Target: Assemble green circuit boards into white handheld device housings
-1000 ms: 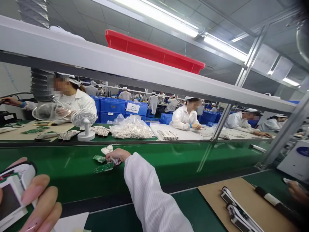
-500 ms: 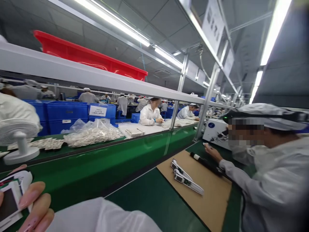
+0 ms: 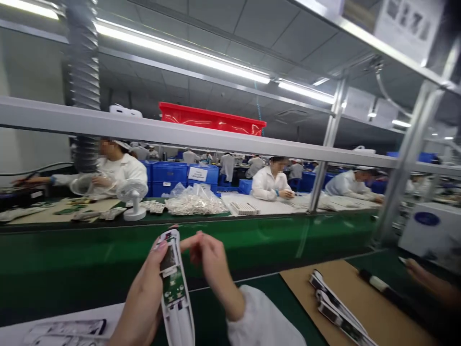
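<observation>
My left hand [image 3: 144,293] is closed around a long white handheld device housing [image 3: 173,283], tilted upright at the lower middle. Its inner side faces me, showing a dark screen-like panel near the top and a green circuit board below. The left thumb presses beside the panel. From the right, my right hand [image 3: 212,262] reaches the housing's upper edge with its index finger. Its other fingers are curled, and whatever they hold, if anything, is hidden. Two similar white housings [image 3: 336,312] lie on a brown board [image 3: 302,281] at the lower right.
A green belt [image 3: 266,245] runs across in front of me. Beyond it stand a small white fan [image 3: 133,197], a bag of white parts [image 3: 194,202] and blue crates [image 3: 169,173]. A co-worker's hand [image 3: 428,281] is at the right edge. White sheet [image 3: 118,312] lies lower left.
My view has swung left, so everything appears further right. The housing, earlier in one hand at the lower left, now sits in the middle with both my hands at it.
</observation>
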Demonstrator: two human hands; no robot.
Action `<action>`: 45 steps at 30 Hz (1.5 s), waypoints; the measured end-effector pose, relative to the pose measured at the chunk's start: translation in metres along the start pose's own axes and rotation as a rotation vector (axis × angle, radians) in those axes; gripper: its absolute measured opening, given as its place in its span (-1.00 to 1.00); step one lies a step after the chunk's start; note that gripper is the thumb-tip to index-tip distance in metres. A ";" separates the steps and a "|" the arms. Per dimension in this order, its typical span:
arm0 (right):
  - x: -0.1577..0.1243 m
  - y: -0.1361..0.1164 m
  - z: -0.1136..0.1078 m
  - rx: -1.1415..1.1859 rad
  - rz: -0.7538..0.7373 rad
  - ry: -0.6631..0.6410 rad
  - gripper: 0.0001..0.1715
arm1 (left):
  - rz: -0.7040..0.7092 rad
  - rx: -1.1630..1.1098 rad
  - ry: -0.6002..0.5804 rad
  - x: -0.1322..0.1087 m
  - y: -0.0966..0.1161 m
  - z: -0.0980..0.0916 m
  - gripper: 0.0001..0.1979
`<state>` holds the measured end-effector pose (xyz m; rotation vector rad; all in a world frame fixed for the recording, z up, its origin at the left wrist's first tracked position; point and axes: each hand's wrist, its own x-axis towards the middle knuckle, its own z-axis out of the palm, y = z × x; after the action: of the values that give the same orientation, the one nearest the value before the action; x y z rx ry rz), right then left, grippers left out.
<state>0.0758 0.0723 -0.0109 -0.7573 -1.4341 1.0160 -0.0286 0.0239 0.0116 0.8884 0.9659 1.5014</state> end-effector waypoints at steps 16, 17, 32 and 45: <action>-0.050 -0.040 -0.011 -0.266 -0.104 -0.189 -0.73 | 0.245 0.073 -0.142 -0.019 -0.005 0.008 -0.51; -0.050 -0.038 -0.010 -0.270 -0.128 -0.173 -0.74 | 0.253 0.086 -0.135 -0.019 -0.006 0.008 -0.52; -0.033 -0.016 -0.018 0.048 0.229 -0.521 -0.69 | 0.160 0.128 0.016 -0.003 -0.003 0.001 -0.62; -0.040 -0.008 0.000 0.218 0.221 -0.464 -0.60 | 0.083 -0.022 0.018 0.001 0.004 -0.002 -0.77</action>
<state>0.0813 0.0336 -0.0210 -0.5468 -1.6151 1.5672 -0.0317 0.0246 0.0148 0.9100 0.9337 1.5903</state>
